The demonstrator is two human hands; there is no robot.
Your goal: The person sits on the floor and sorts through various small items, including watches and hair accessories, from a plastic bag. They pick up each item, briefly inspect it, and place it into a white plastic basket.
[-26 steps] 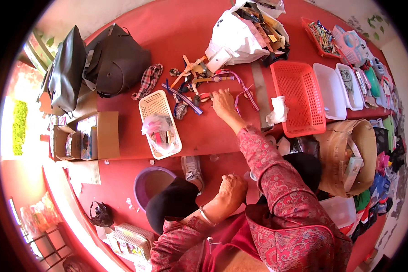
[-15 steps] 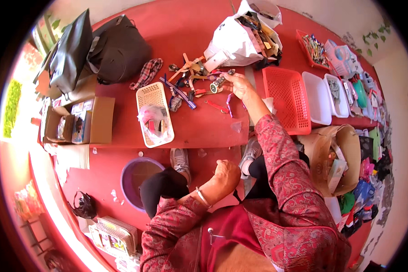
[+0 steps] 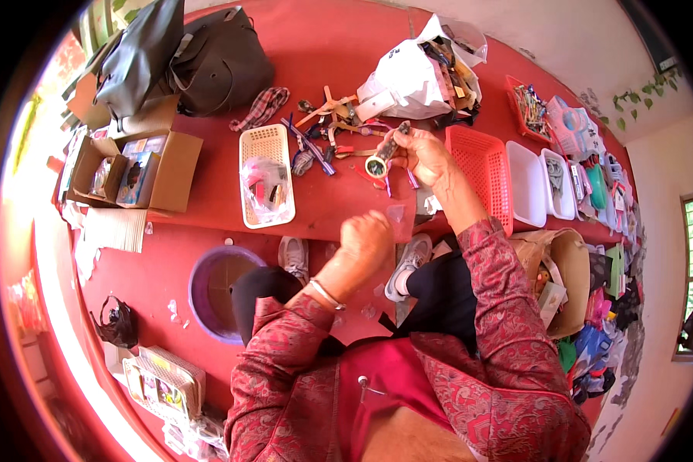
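The right hand [image 3: 427,154] is raised over the red table [image 3: 346,46], fingers closed around a short dark cylindrical object [image 3: 383,156] whose round pale end faces the camera (what kind of thing it is I cannot tell). It hangs just above a scatter of small tools and sticks [image 3: 327,131], between the white basket [image 3: 264,177] and the red basket [image 3: 481,173]. The left hand [image 3: 366,242] sits nearer the body, pinching a small clear plastic bag [image 3: 398,222] at the table's front edge.
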